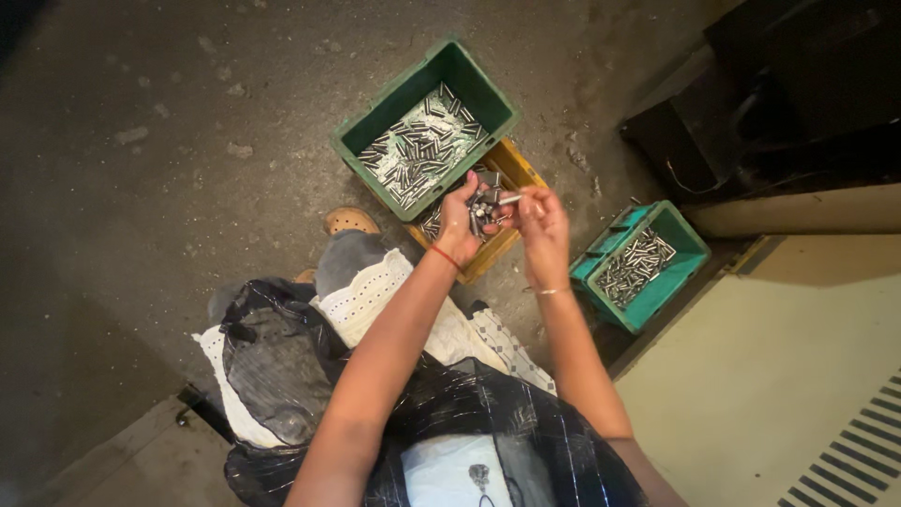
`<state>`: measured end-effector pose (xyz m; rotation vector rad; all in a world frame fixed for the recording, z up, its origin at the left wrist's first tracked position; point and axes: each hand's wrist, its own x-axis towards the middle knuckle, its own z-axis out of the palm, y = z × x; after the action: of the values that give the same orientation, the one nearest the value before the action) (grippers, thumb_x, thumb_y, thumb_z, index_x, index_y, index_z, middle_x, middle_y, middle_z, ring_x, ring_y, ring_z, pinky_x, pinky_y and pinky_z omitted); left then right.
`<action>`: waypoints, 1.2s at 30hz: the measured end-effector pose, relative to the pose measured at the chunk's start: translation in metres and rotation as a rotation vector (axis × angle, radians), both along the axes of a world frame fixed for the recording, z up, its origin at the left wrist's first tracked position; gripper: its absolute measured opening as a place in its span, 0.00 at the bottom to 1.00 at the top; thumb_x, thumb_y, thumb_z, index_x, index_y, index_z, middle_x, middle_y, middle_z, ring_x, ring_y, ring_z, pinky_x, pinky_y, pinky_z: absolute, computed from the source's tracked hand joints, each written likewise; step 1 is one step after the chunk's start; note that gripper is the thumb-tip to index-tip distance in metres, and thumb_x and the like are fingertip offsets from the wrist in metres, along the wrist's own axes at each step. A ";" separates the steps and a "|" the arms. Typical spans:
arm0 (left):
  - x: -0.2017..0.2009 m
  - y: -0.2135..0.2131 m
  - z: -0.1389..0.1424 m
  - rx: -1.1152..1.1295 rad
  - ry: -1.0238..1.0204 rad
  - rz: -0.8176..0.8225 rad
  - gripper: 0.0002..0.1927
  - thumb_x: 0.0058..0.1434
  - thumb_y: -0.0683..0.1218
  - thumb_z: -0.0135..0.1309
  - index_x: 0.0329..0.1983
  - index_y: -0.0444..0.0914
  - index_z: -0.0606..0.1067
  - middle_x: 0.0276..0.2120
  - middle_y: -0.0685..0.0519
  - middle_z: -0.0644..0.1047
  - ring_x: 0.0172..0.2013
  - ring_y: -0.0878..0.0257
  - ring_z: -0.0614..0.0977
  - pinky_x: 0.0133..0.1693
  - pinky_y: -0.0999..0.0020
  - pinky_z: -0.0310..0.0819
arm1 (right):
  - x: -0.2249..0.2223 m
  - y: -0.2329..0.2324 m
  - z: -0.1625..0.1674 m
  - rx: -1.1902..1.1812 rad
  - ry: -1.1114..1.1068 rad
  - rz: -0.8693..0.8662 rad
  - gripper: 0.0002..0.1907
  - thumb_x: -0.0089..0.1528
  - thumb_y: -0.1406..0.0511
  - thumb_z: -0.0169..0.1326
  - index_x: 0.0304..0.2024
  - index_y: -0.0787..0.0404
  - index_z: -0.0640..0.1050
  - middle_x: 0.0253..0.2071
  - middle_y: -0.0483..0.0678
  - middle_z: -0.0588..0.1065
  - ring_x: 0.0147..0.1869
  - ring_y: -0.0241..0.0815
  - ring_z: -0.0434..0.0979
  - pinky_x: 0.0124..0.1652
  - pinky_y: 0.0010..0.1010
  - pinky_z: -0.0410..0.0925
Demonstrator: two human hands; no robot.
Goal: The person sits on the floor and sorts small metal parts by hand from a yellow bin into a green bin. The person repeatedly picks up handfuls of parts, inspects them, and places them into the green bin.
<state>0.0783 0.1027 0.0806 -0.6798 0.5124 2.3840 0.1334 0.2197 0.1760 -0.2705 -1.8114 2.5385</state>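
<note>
The left hand is cupping a heap of metal pins, fingers curled round them, while the right hand is pinching one pin between thumb and fingertips, its tip reaching toward the heap. Directly beneath the fingers a yellow crate is showing, half hidden under a green crate of pins just beyond the left fingers. A teal crate of pins is sitting to the right of the right fingers, near a dark machine, with bare floor lying open leftward.
</note>
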 end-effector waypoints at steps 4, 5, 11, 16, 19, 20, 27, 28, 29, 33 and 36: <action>0.002 -0.004 0.018 0.022 0.080 -0.080 0.22 0.68 0.63 0.46 0.36 0.40 0.73 0.27 0.50 0.79 0.22 0.64 0.76 0.17 0.74 0.60 | -0.011 0.022 -0.011 -0.239 -0.148 0.021 0.15 0.68 0.69 0.52 0.58 0.66 0.74 0.47 0.51 0.78 0.46 0.38 0.80 0.50 0.28 0.75; 0.002 -0.003 0.021 0.013 0.082 -0.072 0.21 0.68 0.63 0.47 0.35 0.41 0.72 0.27 0.50 0.79 0.21 0.64 0.76 0.17 0.74 0.60 | -0.011 0.025 -0.013 -0.265 -0.188 0.030 0.16 0.69 0.69 0.53 0.59 0.69 0.74 0.46 0.51 0.78 0.48 0.38 0.80 0.51 0.28 0.75; 0.007 0.000 0.022 -0.057 0.090 -0.088 0.20 0.69 0.62 0.49 0.35 0.42 0.70 0.25 0.51 0.77 0.21 0.64 0.75 0.17 0.73 0.60 | -0.008 0.033 -0.029 -0.128 -0.184 0.062 0.18 0.66 0.72 0.56 0.59 0.70 0.75 0.41 0.47 0.79 0.42 0.36 0.80 0.46 0.25 0.74; 0.009 0.001 0.017 -0.096 0.129 -0.111 0.18 0.69 0.60 0.49 0.33 0.42 0.70 0.25 0.53 0.77 0.20 0.65 0.75 0.16 0.74 0.58 | -0.010 0.031 -0.042 0.361 -0.129 0.023 0.12 0.64 0.71 0.59 0.50 0.69 0.79 0.37 0.45 0.81 0.37 0.33 0.79 0.38 0.21 0.72; 0.005 0.002 0.012 -0.082 0.119 -0.083 0.18 0.70 0.59 0.49 0.33 0.42 0.70 0.24 0.54 0.76 0.20 0.65 0.73 0.16 0.74 0.56 | -0.010 0.034 -0.034 0.423 -0.173 0.062 0.12 0.66 0.69 0.60 0.51 0.69 0.82 0.37 0.45 0.80 0.36 0.33 0.74 0.37 0.22 0.68; 0.004 0.001 0.010 -0.089 0.111 -0.063 0.18 0.71 0.59 0.50 0.34 0.41 0.69 0.24 0.53 0.75 0.21 0.65 0.74 0.16 0.74 0.57 | -0.010 0.035 -0.029 0.404 -0.205 0.082 0.13 0.67 0.68 0.60 0.52 0.69 0.83 0.36 0.45 0.79 0.36 0.33 0.72 0.37 0.22 0.66; -0.006 -0.009 -0.003 -0.015 0.068 0.132 0.18 0.70 0.61 0.48 0.38 0.41 0.67 0.25 0.54 0.71 0.21 0.62 0.75 0.17 0.71 0.62 | 0.012 0.009 0.028 1.258 0.397 0.019 0.21 0.59 0.63 0.65 0.55 0.55 0.82 0.53 0.51 0.78 0.59 0.49 0.75 0.58 0.45 0.67; -0.006 -0.008 -0.003 -0.030 0.070 0.113 0.18 0.70 0.60 0.49 0.39 0.42 0.68 0.25 0.54 0.72 0.21 0.62 0.75 0.18 0.71 0.63 | 0.012 -0.001 0.031 1.183 0.369 0.045 0.21 0.59 0.62 0.65 0.55 0.54 0.82 0.53 0.50 0.77 0.58 0.49 0.74 0.58 0.44 0.67; -0.006 -0.007 -0.004 -0.046 0.071 0.092 0.18 0.70 0.60 0.49 0.39 0.42 0.69 0.26 0.54 0.72 0.21 0.62 0.74 0.18 0.70 0.64 | 0.010 -0.008 0.033 1.108 0.339 0.071 0.21 0.59 0.62 0.65 0.55 0.53 0.81 0.52 0.49 0.77 0.58 0.48 0.74 0.58 0.43 0.68; -0.006 -0.006 -0.005 0.020 0.043 0.077 0.16 0.72 0.59 0.50 0.40 0.42 0.70 0.28 0.55 0.75 0.24 0.64 0.76 0.19 0.72 0.64 | 0.006 -0.015 0.032 1.236 0.438 0.086 0.19 0.56 0.62 0.67 0.50 0.56 0.83 0.47 0.51 0.77 0.54 0.50 0.75 0.55 0.41 0.68; -0.008 -0.006 -0.004 0.006 0.024 0.048 0.16 0.70 0.58 0.48 0.37 0.42 0.69 0.28 0.50 0.76 0.26 0.58 0.79 0.25 0.66 0.72 | 0.004 -0.011 0.019 1.199 0.565 0.056 0.15 0.57 0.62 0.67 0.46 0.57 0.82 0.44 0.47 0.79 0.52 0.49 0.79 0.53 0.39 0.71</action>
<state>0.0701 0.0965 0.0767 -0.6683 0.5041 2.4400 0.1375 0.2086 0.1953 0.4584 -2.5611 0.9589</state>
